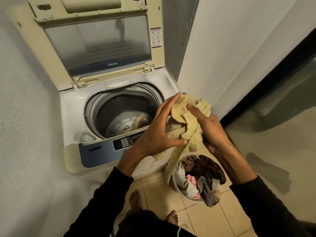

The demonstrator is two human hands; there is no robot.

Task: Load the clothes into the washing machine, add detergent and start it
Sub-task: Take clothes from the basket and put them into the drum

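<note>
- I found the washing machine (71,117) with its lid (95,47) raised upright and one brownish garment (140,121) lying on the drum floor.
- I held a yellow cloth (186,120) bunched above the machine's front right corner, its tail hanging into the basket (176,183).
- My right hand (210,129) gripped the cloth with curled fingers.
- My left hand (159,130) lay spread wide against the cloth, thumb pressed to it, fingers straight.
- The basket stood on the tiled floor (213,219), just beside the machine's front right corner, holding mixed clothes (205,173).
</note>
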